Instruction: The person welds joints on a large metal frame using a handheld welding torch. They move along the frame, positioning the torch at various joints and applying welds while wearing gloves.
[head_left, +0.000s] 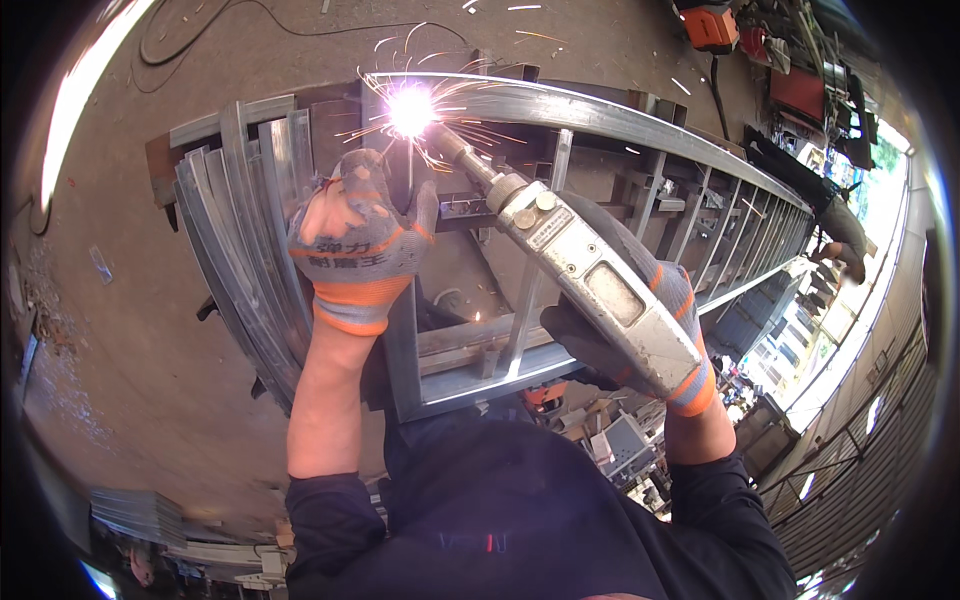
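My right hand (672, 290), in a grey and orange work glove, is closed round a pale metal handheld welding gun (592, 285). Its nozzle points up and left at a blinding white-violet glow (410, 110), which throws sparks at the far left corner of a ladder-like metal frame (404, 350). Just below the glow, my left hand (355, 225), gloved the same way, has its fingers bent round the frame's end tube. The glare hides the joint itself, and part of the left fingers' grip is out of sight.
Loose metal tubes (235, 250) lie stacked left of the frame. A thin cable (300, 32) loops over the floor at the far side. An orange box (710, 30) and cluttered equipment stand at the far right. The frame's long rail (620, 118) runs off to the right.
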